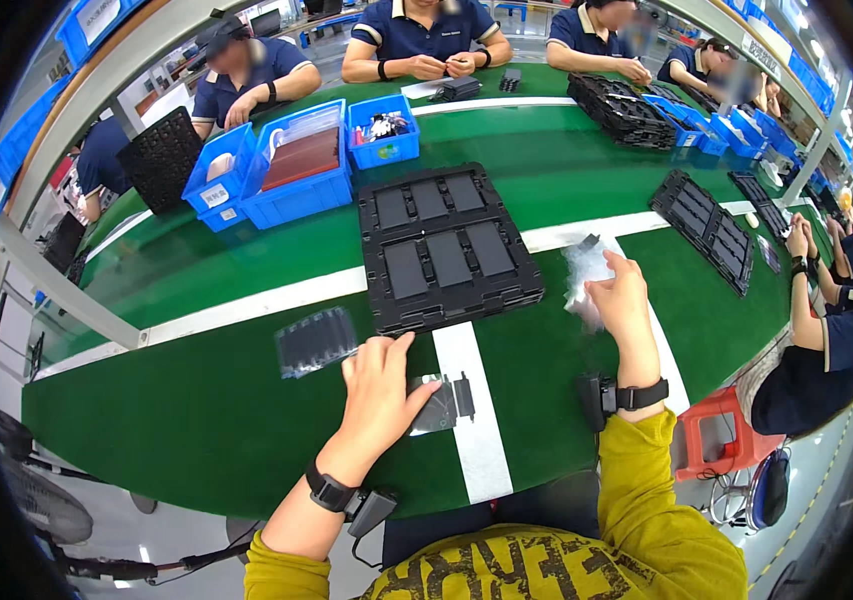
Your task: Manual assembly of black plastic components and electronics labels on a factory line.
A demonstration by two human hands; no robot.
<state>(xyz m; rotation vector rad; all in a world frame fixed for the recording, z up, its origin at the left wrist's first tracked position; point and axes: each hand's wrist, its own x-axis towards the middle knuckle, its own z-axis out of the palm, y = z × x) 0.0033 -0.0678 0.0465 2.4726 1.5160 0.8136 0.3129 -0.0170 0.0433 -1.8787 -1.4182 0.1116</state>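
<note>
My left hand [376, 395] is spread above the green table, its thumb beside a small dark flat piece with clear film [434, 408]. A narrow black strip [463, 397] lies at that piece's right side, on the white line. My right hand [621, 300] has thumb and forefinger apart at the edge of crumpled clear plastic film [583, 275]; whether they touch it I cannot tell. Beyond my hands, a black tray [446, 250] holds several dark flat rectangular pieces in its slots. Left of it lies a dark pack in clear plastic [316, 342].
Blue bins [296, 195] with brown sheets and small parts stand at the far left. More black trays [703, 230] lie at the right, and a stack [621, 110] stands farther back. Co-workers [426, 40] sit across and at the right. A red stool [726, 435] stands at the right edge.
</note>
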